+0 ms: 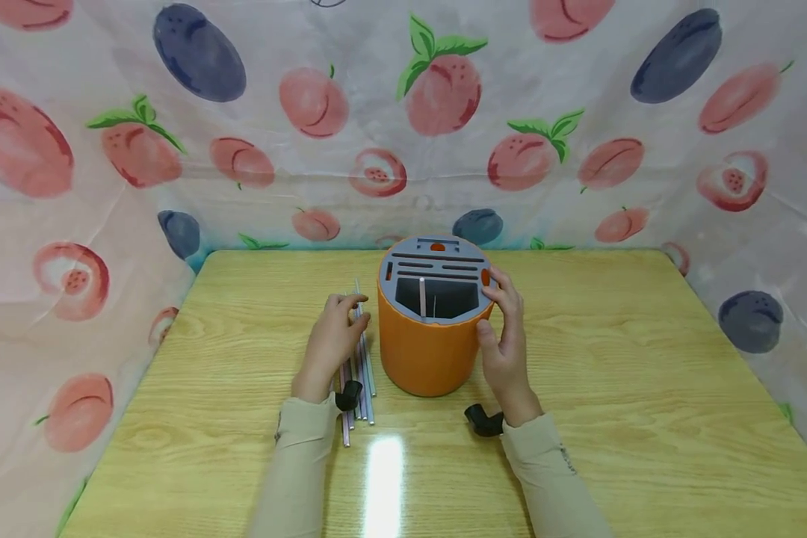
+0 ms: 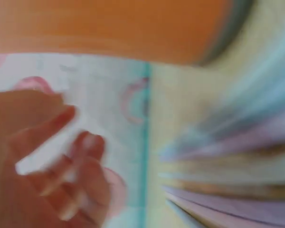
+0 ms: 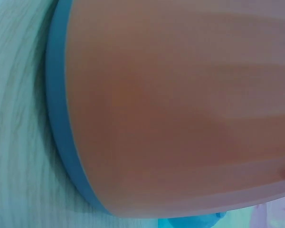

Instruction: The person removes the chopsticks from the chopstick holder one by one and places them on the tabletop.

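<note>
An orange round desk organizer [image 1: 427,351] with a grey slotted top [image 1: 437,258] stands upright on the table, and a thin pale stick [image 1: 422,297] pokes up inside its front opening. My right hand [image 1: 507,351] grips its right side, fingers curved over the top rim and thumb at the front wall. In the right wrist view the orange wall [image 3: 171,109] nearly fills the picture. Left of the organizer, my left hand [image 1: 332,336] hovers over several slim lilac and silvery sticks [image 1: 365,388], fingers loosely bent with nothing between them. The left wrist view shows those sticks [image 2: 237,204] blurred, beside the fingers.
The wood-grain table [image 1: 645,388] stretches out on both sides. A fruit-patterned cloth [image 1: 255,209] hangs behind it and along the sides. Black wrist mounts [image 1: 484,421] jut inward from both sleeves. A bright light reflection lies at the table's front.
</note>
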Available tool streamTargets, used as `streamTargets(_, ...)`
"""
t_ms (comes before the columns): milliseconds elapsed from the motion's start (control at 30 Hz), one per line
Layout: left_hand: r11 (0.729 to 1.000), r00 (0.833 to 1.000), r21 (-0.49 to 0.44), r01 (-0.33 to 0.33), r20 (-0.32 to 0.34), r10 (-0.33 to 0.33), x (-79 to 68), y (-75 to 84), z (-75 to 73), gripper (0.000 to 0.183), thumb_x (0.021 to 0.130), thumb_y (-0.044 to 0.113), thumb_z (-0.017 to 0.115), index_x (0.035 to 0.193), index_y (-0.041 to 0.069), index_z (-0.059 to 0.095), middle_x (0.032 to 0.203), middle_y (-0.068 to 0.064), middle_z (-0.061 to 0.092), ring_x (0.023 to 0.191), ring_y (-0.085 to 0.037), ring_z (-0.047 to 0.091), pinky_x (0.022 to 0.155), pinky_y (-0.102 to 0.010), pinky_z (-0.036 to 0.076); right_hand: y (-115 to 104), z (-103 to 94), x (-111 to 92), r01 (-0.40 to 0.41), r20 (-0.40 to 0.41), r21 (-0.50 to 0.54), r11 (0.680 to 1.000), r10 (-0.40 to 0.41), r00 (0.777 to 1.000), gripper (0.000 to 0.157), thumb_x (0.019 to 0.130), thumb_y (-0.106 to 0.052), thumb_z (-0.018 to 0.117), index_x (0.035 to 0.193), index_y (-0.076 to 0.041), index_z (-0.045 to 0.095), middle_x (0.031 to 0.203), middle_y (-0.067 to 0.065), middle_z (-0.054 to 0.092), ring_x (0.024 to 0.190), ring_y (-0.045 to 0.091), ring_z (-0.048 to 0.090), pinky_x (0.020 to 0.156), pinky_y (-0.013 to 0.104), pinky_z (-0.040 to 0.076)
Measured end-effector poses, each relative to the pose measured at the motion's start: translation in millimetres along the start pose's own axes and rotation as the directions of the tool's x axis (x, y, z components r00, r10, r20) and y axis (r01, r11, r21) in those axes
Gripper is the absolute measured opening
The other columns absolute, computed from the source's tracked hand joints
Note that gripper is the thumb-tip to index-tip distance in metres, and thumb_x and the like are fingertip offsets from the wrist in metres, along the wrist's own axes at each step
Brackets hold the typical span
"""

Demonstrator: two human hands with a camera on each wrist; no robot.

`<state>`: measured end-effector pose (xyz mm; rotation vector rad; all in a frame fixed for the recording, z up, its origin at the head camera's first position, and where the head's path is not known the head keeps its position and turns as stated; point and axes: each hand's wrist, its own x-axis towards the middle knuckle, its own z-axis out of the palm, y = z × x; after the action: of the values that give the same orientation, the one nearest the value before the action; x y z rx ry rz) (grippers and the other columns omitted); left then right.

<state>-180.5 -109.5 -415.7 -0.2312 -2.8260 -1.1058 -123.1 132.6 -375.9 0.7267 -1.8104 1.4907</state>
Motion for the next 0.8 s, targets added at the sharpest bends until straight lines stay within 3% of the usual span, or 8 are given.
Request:
streamTargets(67, 0.994, 0.993, -0.067, -0.082, -0.096, 0.075, 0.1, 9.2, -6.3, 0.027, 0.093, 0.024, 0.049, 0.117, 0.016, 0.057, 0.105, -0.003, 0.051, 0.081, -0.017, 0.052, 0.067, -0.033, 0.043, -0.4, -0.5, 0.5, 0.001, -0.001, -0.002, 1.000, -0.001, 1.000, 0.052, 0.093, -0.036, 0.043, 0.117, 0.011, 0.038, 0.136, 0.026, 0.026, 0.124, 0.036, 0.026, 0.097, 0.033, 0.033)
streamTargets(167, 0.964, 0.959, -0.167, -0.209, -0.229, 0.169, -3.0, 26.2, -17.6, 0.026, 0.094, 0.027, 0.044, 0.114, 0.017, 0.059, 0.101, 0.001, 0.056, 0.086, -0.014, 0.054, 0.067, -0.032, 0.045, 0.1, -0.6, 0.7, 0.005, -0.006, 0.001, 1.000, -0.005, 1.000, 0.052, 0.093, -0.035, 0.044, 0.117, 0.011, 0.038, 0.136, 0.027, 0.026, 0.124, 0.037, 0.026, 0.097, 0.034, 0.033)
streamTargets(333, 0.890, 0.902, -0.268, -0.368, -0.334, 0.272, -14.3, 52.7, -31.7, 0.030, 0.094, 0.033, 0.044, 0.115, 0.018, 0.058, 0.107, 0.004, 0.055, 0.096, -0.009, 0.052, 0.072, -0.028, 0.047, 4.4, 1.4, -1.9, 0.014, -0.020, 0.014, 1.000, -0.014, 1.000, 0.052, 0.093, -0.036, 0.045, 0.118, 0.009, 0.039, 0.136, 0.026, 0.027, 0.124, 0.037, 0.024, 0.098, 0.037, 0.031)
streamTargets(533, 0.828, 0.830, -0.169, -0.534, -0.290, 0.476, -25.9, 77.2, -36.3, 0.046, 0.087, 0.046, 0.051, 0.121, 0.016, 0.055, 0.129, 0.000, 0.042, 0.117, -0.016, 0.036, 0.091, -0.039, 0.035, 0.5, 4.4, -2.3, 0.004, -0.023, 0.001, 1.000, -0.004, 1.000, 0.052, 0.093, -0.036, 0.044, 0.117, 0.011, 0.039, 0.135, 0.028, 0.027, 0.125, 0.036, 0.024, 0.099, 0.039, 0.030)
streamTargets(667, 0.815, 0.798, -0.045, -0.578, -0.238, 0.553, -29.4, 89.7, -31.9, 0.053, 0.083, 0.054, 0.051, 0.121, 0.017, 0.055, 0.131, 0.000, 0.044, 0.123, -0.019, 0.031, 0.098, -0.043, 0.027, 0.1, 4.6, -2.7, -0.010, -0.018, -0.018, 1.000, 0.010, 1.000, 0.053, 0.093, -0.037, 0.042, 0.117, 0.011, 0.039, 0.136, 0.027, 0.027, 0.125, 0.035, 0.024, 0.099, 0.038, 0.029)
streamTargets(800, 0.795, 0.770, 0.050, -0.605, -0.215, 0.600, -32.6, 99.6, -27.2, 0.041, 0.085, 0.048, 0.053, 0.107, 0.016, 0.064, 0.126, 0.000, 0.049, 0.125, -0.021, 0.033, 0.101, -0.045, 0.022, -0.7, 3.2, -2.6, -0.012, -0.013, -0.039, 0.999, 0.011, 1.000, 0.054, 0.094, -0.038, 0.042, 0.117, 0.011, 0.039, 0.135, 0.026, 0.028, 0.125, 0.035, 0.024, 0.101, 0.039, 0.027)
